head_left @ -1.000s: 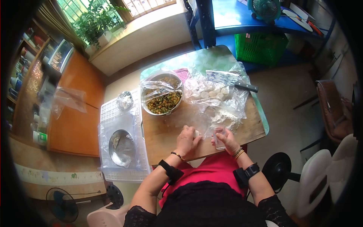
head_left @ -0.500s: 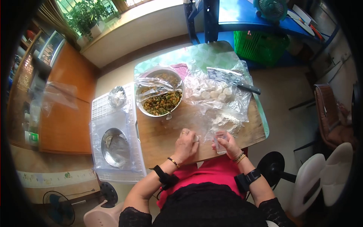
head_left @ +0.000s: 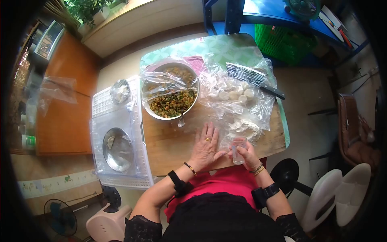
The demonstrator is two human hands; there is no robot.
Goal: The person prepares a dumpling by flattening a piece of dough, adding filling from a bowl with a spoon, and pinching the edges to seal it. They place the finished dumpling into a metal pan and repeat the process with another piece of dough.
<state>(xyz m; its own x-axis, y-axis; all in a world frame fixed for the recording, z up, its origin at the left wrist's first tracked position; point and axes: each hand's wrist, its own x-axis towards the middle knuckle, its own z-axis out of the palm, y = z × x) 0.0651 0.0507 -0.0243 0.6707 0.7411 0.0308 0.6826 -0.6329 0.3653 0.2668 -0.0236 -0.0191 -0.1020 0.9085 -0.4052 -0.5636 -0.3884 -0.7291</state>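
My left hand (head_left: 204, 148) lies flat, palm down, on the wooden board (head_left: 167, 141), fingers stretched out. Whatever may be under the palm is hidden. Wrapped around a clear drinking glass (head_left: 238, 141), my right hand (head_left: 249, 155) is close by at the board's front edge. Loose white flour (head_left: 245, 128) is heaped just beyond the glass. Several round pale dough pieces (head_left: 234, 95) sit on crumpled plastic film farther back. To the left of them stands a large bowl (head_left: 197, 97) of chopped filling (head_left: 173, 104), half covered by film, with a spoon handle (head_left: 181, 121) over its rim.
A cleaver (head_left: 271, 91) rests on the plastic at the right. Left of the board, a white crate (head_left: 96, 107) carries a metal plate (head_left: 117, 161) with one dumpling (head_left: 110, 142) and a small film-covered bowl (head_left: 120, 92). A green basket (head_left: 278, 42) stands behind the table.
My left hand has gone from pinching a small white dough piece to lying flat on the board, fingers extended. My right hand still grips the glass. The view has shifted slightly.
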